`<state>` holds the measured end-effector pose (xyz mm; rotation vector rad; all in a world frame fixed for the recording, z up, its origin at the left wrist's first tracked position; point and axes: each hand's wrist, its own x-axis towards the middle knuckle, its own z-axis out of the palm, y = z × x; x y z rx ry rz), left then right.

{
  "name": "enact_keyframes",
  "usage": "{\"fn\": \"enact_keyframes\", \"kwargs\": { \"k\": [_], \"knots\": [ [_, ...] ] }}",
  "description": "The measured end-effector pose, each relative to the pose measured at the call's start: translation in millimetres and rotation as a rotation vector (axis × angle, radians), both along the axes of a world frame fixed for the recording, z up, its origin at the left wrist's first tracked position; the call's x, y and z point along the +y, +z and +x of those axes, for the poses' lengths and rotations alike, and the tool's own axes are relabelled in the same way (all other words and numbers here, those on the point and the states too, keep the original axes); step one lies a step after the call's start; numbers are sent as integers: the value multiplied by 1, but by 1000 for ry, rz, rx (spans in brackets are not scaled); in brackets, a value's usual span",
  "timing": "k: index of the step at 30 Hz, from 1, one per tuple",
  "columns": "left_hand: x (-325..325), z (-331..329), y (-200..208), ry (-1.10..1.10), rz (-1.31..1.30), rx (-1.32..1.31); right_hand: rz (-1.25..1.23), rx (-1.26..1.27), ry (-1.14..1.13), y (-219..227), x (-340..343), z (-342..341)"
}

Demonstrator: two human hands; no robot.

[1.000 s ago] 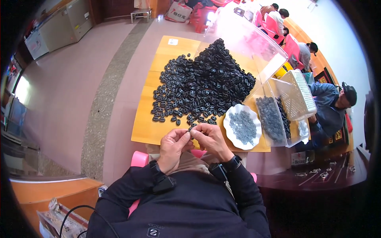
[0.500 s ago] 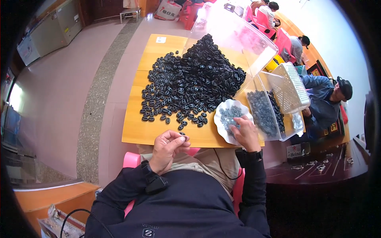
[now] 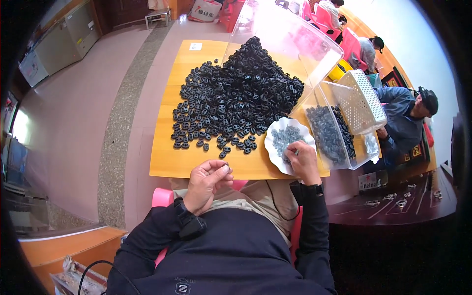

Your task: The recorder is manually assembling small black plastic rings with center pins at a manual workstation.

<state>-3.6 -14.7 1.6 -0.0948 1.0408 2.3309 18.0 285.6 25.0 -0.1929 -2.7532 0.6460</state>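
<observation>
Just off the near edge of the table, my left hand pinches a small black two-hole piece between thumb and forefinger. My right hand reaches into a white scalloped dish, its fingertips pinched together among small clear greenish bits. Whatever sits between those fingertips is too small or hidden to make out. Beyond both hands spreads a large heap of black oval two-hole pieces, with several strays lying closest to my left hand.
A clear plastic bin holding more black pieces stands right of the dish, with a white perforated basket over it. A large clear tub lies tipped behind the heap. At the right sits another person; more people sit farther back.
My right hand's fingers have drawn together into a pinch over the clear bits. The left hand stays nearly in place, still holding its black piece. The view has shifted slightly.
</observation>
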Motion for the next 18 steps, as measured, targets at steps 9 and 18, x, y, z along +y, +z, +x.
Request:
{"fn": "enact_keyframes", "kwargs": {
  "k": [9, 18],
  "knots": [
    [0, 1, 1, -11, 6, -23, -149, 26, -12, 5, 1, 4],
    [2, 3, 5, -28, -22, -3, -217, 97, 23, 9, -4, 10]
  ]
}}
